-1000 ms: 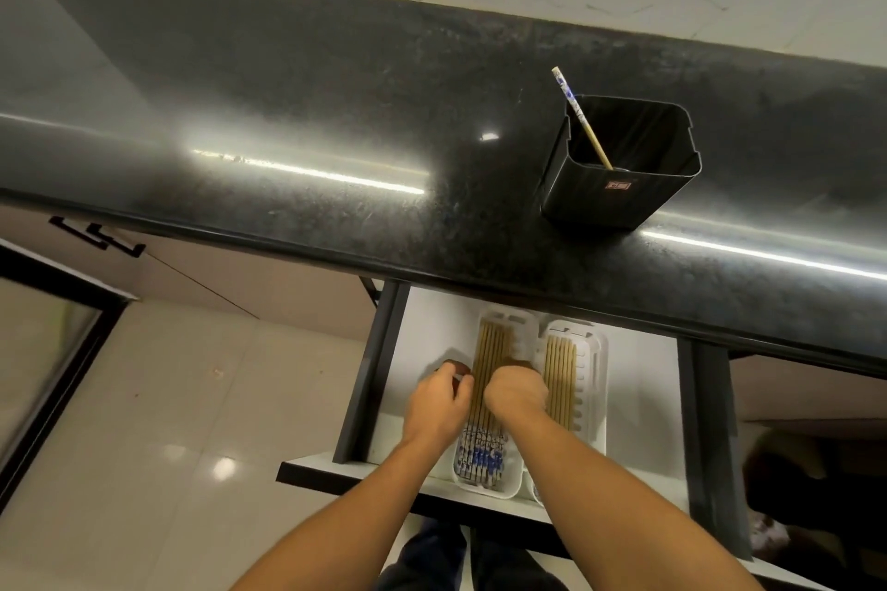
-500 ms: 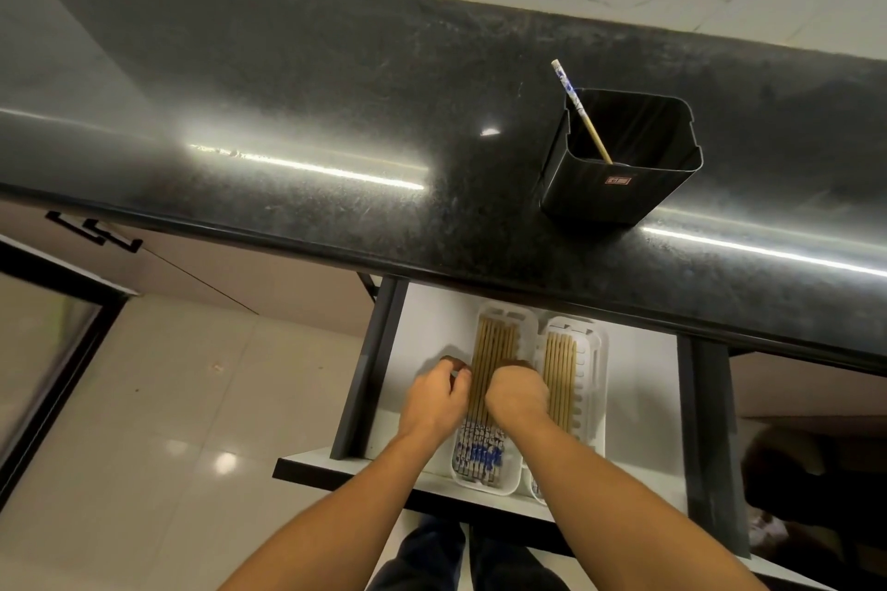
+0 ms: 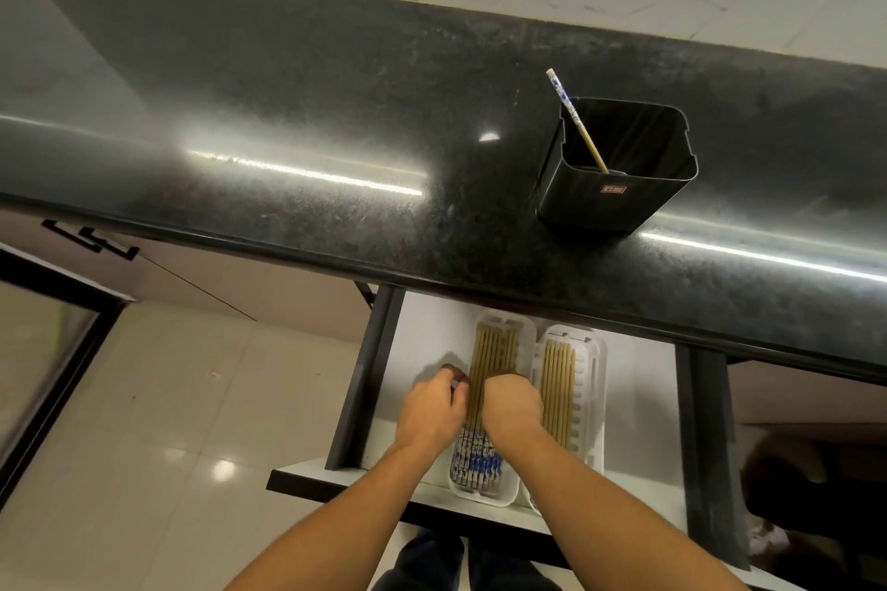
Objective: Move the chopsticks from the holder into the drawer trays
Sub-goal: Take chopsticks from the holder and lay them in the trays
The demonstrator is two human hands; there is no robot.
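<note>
A black square holder (image 3: 619,187) stands on the dark counter with a single chopstick (image 3: 575,119) leaning in it, blue-and-white end up. Below, an open white drawer (image 3: 422,341) holds two white trays side by side. The left tray (image 3: 484,492) carries several wooden chopsticks (image 3: 494,350) with blue-patterned ends toward me. The right tray (image 3: 595,374) carries several more. My left hand (image 3: 432,413) and my right hand (image 3: 511,408) rest on the left tray's chopsticks, fingers curled down around them. What the fingertips pinch is hidden.
The black stone counter (image 3: 288,110) overhangs the back of the drawer. A pale marble wall runs behind it. Black drawer rails (image 3: 365,374) flank the drawer on both sides. Glossy beige floor tiles lie at the lower left, with a dark-framed glass panel at the far left.
Both hands stay on the left tray's chopsticks with only slight shifts. The holder and its single chopstick have not moved.
</note>
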